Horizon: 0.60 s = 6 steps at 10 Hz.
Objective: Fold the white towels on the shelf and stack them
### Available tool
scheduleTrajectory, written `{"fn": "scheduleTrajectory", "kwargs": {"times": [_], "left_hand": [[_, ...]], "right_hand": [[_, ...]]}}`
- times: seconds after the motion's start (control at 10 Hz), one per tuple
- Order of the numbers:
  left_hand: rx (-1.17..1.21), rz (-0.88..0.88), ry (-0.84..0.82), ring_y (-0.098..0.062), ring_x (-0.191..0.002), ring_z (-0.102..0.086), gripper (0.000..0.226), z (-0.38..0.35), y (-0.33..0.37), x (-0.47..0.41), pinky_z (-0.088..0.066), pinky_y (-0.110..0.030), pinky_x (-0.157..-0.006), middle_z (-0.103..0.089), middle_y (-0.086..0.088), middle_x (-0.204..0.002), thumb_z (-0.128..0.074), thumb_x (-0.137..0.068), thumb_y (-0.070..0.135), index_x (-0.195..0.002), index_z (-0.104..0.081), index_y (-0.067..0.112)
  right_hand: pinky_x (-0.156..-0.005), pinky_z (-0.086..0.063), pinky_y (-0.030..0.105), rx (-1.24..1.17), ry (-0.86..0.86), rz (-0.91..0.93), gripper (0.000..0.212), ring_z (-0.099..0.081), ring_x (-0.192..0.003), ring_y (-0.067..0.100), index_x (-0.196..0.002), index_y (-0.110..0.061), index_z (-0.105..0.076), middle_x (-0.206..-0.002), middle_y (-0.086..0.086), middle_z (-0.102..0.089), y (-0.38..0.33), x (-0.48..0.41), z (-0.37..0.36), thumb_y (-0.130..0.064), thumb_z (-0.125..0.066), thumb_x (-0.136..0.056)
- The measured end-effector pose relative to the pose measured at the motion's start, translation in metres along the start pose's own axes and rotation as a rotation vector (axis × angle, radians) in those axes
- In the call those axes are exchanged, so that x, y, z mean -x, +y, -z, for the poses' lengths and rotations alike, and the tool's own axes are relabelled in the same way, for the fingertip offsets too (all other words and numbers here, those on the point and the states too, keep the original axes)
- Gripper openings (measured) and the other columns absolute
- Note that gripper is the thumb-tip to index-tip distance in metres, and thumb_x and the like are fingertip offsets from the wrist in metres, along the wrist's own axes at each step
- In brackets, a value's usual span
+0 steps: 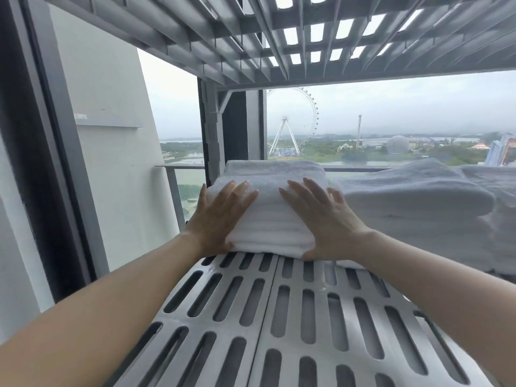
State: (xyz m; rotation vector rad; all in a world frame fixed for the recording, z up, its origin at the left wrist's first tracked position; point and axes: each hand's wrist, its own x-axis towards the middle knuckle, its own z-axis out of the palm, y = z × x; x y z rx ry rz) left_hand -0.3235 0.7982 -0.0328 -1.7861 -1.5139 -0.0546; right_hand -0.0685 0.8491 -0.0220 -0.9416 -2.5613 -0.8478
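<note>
A stack of folded white towels [272, 219] sits at the back left of the grey slatted shelf [279, 317]. My left hand [220, 216] lies flat against the stack's left front corner, fingers spread and pointing up. My right hand [324, 219] presses the right front corner the same way. Both palms touch the towels' side; neither hand closes around anything. To the right lies a second, looser pile of white towels [424, 208], rumpled on top and touching the first stack.
A second slatted shelf [293, 37] hangs close overhead. A dark window frame [47, 163] and white wall [111, 135] bound the left side. Behind the shelf is a window onto a balcony rail and a distant Ferris wheel [290, 121].
</note>
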Motion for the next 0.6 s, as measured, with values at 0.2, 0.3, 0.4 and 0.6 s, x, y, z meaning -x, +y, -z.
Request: {"fn": "scheduleTrajectory", "kwargs": {"times": [0.2, 0.3, 0.4, 0.6], "left_hand": [[0.011, 0.019, 0.006, -0.030, -0.142, -0.007, 0.120, -0.007, -0.001, -0.003, -0.021, -0.059, -0.103, -0.006, -0.011, -0.156, -0.071, -0.064, 0.046, -0.138, 0.020, 0.024], [0.065, 0.070, -0.023, -0.029, -0.142, 0.000, 0.116, -0.009, 0.001, -0.001, -0.016, -0.062, -0.105, 0.001, -0.010, -0.156, -0.067, -0.068, 0.041, -0.136, 0.025, 0.025], [0.145, 0.136, -0.047, -0.026, -0.141, 0.013, 0.113, -0.005, 0.012, 0.001, -0.009, -0.067, -0.106, 0.014, -0.005, -0.153, -0.062, -0.073, 0.037, -0.135, 0.032, 0.027], [0.467, 0.227, 0.032, -0.019, -0.142, 0.007, 0.094, 0.042, 0.048, 0.011, -0.003, -0.068, -0.107, 0.005, 0.004, -0.152, -0.059, -0.072, 0.040, -0.140, 0.006, 0.040]], "right_hand": [[-0.103, 0.011, 0.058, -0.014, 0.018, -0.103, 0.129, 0.029, -0.136, 0.029, -0.134, -0.031, 0.037, -0.150, -0.001, 0.030, -0.020, -0.003, -0.017, -0.037, -0.073, -0.067], [-0.105, 0.010, 0.059, -0.046, 0.026, -0.120, 0.127, 0.027, -0.137, 0.027, -0.136, -0.032, 0.033, -0.150, -0.002, 0.027, -0.024, -0.008, -0.016, -0.035, -0.073, -0.065], [-0.106, 0.010, 0.059, -0.080, 0.054, -0.134, 0.118, 0.022, -0.139, 0.026, -0.140, -0.034, 0.025, -0.153, -0.002, 0.021, -0.025, -0.007, -0.013, -0.044, -0.069, -0.069], [-0.107, -0.020, 0.053, -0.267, 0.289, -0.156, 0.088, -0.012, -0.140, 0.028, -0.144, -0.026, -0.020, -0.153, 0.005, -0.014, -0.038, 0.025, 0.020, -0.044, -0.068, -0.072]]}}
